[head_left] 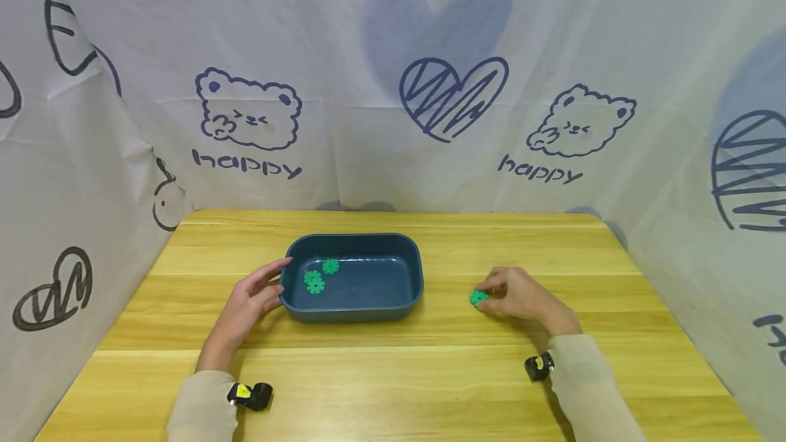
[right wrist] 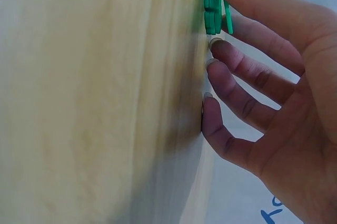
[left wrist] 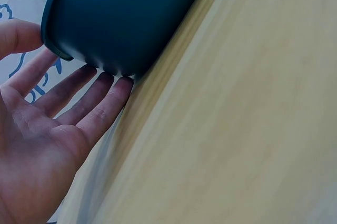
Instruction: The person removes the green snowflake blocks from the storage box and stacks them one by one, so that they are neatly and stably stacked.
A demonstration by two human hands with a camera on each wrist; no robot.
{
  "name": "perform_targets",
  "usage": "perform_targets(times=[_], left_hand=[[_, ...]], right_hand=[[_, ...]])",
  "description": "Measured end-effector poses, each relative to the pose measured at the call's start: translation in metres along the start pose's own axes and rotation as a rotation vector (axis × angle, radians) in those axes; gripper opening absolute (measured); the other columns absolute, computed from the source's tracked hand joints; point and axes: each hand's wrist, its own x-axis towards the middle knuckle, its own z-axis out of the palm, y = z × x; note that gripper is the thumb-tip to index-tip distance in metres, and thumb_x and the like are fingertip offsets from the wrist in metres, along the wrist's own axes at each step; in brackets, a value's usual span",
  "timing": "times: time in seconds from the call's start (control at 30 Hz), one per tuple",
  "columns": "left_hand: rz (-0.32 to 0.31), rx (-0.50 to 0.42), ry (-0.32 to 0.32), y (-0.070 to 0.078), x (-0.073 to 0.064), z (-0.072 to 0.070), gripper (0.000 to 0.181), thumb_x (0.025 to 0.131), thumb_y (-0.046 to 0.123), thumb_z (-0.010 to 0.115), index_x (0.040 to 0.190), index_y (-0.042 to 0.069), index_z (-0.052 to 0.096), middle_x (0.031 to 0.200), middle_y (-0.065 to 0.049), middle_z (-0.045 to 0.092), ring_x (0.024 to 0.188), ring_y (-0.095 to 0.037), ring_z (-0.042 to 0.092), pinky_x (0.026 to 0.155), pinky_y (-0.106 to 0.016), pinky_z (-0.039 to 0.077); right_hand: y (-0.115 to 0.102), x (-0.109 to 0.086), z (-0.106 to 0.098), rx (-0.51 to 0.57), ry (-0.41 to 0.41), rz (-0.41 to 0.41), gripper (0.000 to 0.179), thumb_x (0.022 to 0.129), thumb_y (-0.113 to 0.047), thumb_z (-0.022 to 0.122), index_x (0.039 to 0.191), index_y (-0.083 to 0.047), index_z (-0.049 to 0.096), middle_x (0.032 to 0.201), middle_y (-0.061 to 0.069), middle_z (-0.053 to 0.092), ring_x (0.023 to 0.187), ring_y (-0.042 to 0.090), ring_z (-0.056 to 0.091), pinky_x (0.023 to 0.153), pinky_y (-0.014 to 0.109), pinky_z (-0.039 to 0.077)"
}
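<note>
Left hand [head_left: 247, 300]: unclenched, fingers extended, tips touching the left end of the blue tub [head_left: 371, 283].
Right hand [head_left: 517, 296]: grasping, thumb and finger pinching green notched pieces [head_left: 478, 299], right of frame centre; exact count unclear.
Tub: rounded rectangular, mid-frame, on wood-grain table [head_left: 381, 380].
Tub contents: three green discs [head_left: 316, 284], left of frame centre.

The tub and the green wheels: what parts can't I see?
Inside of the tub, left wrist view: its own wall hides it.
Tub's far end, left wrist view: cut off by the top edge.
Held wheels, head view: the right hand covers part of them.
Their flat faces, right wrist view: turned edge-on, so I can't count them for sure.
</note>
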Motion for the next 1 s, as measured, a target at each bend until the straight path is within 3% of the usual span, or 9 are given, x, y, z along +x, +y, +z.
perform_targets(times=[1.0], left_hand=[[0.012, -0.007, -0.004, -0.0020, -0.0005, 0.0003, 0.049, 0.106, 0.010, 0.051, 0.155, 0.006, 0.045, 0.162, -0.022, 0.040, 0.122, 0.000, 0.061, 0.093, -0.015, 0.056]], right_hand=[[0.0001, 0.0015, 0.0020, -0.038, -0.006, 0.013, 0.033, 0.090, -0.022, 0.081, 0.119, -0.007, 0.077, 0.095, -0.002, 0.068, 0.082, 0.013, 0.054, 0.074, 0.023, 0.048]])
